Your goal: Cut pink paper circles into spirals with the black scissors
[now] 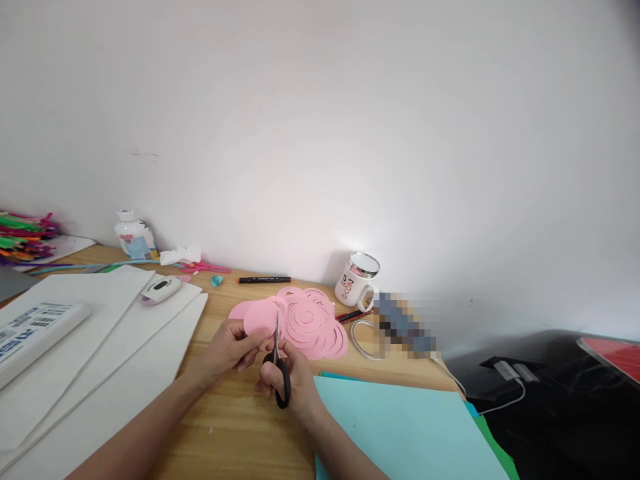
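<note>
My left hand pinches a round piece of pink paper between thumb and fingers. In my right hand are black-handled scissors, their blades pointing up and away at the right edge of that paper. A narrow pink strip curls around the far side of the blades. Just beyond the hands lies a heap of pink paper rings and spirals on the wooden table. Whether the blades are fully closed is hard to make out.
White sheets with a boxed pack and a white device lie left. Light-blue paper is at the right. Along the wall stand a white bottle and a mug, with a black marker and pink scissors between.
</note>
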### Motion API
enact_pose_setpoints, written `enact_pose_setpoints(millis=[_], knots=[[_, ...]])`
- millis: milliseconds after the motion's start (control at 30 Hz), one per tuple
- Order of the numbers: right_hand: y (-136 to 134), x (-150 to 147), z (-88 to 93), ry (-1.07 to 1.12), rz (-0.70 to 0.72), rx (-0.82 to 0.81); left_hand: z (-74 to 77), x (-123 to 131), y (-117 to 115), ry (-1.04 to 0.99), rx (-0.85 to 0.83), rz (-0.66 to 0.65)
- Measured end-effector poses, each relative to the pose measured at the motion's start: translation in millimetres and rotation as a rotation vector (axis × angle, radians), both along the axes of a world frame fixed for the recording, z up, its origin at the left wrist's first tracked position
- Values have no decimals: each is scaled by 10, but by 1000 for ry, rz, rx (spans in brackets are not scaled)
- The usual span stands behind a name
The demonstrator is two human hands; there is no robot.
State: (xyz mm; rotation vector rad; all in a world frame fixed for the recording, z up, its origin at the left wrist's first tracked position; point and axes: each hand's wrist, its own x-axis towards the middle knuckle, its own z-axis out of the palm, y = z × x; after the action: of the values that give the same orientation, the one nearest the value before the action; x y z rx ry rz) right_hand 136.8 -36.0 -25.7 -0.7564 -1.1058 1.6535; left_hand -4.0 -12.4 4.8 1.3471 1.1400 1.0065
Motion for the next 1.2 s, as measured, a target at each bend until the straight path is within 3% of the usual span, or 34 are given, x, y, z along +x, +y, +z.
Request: enact_pose_setpoints(millis=[367,533,800,1200], knots=[[-9,-33,-77,55,5,-17,7,26,14,-44,45,100],[-15,-29,-41,24,26,13,33,51,-7,48,47,55],[9,3,29,22,-19,50,25,22,-15,23,10,-44],[15,-12,-49,14,-21,15,37,24,-8,-14,10,-32]])
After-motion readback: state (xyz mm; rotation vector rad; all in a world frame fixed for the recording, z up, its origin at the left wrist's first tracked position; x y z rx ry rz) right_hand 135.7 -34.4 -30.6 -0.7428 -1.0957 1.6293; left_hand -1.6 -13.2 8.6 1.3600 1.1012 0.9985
